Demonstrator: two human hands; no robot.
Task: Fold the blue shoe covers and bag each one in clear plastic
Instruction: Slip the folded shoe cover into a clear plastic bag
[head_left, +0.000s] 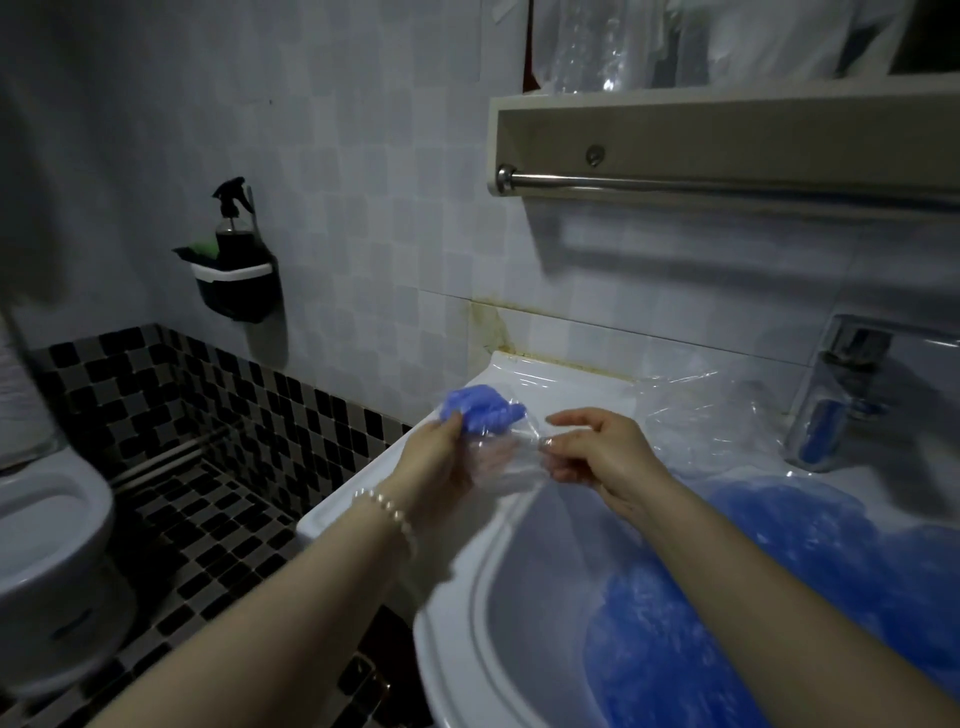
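At frame centre, a folded blue shoe cover (480, 413) is pinched by left hand (441, 462) fingers; a clear bag (511, 460) is pinched by the right hand (597, 452). Slippery film may slip shut, blocking insertion.

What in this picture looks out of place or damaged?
Blue shoe covers are heaped in the sink, an odd place for packing. Brownish staining marks the wall joint behind it. Nothing looks spilled.

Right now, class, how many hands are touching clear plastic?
2: the left hand grips the folded blue shoe cover with the clear plastic bag; the right hand pinches the bag's other edge.
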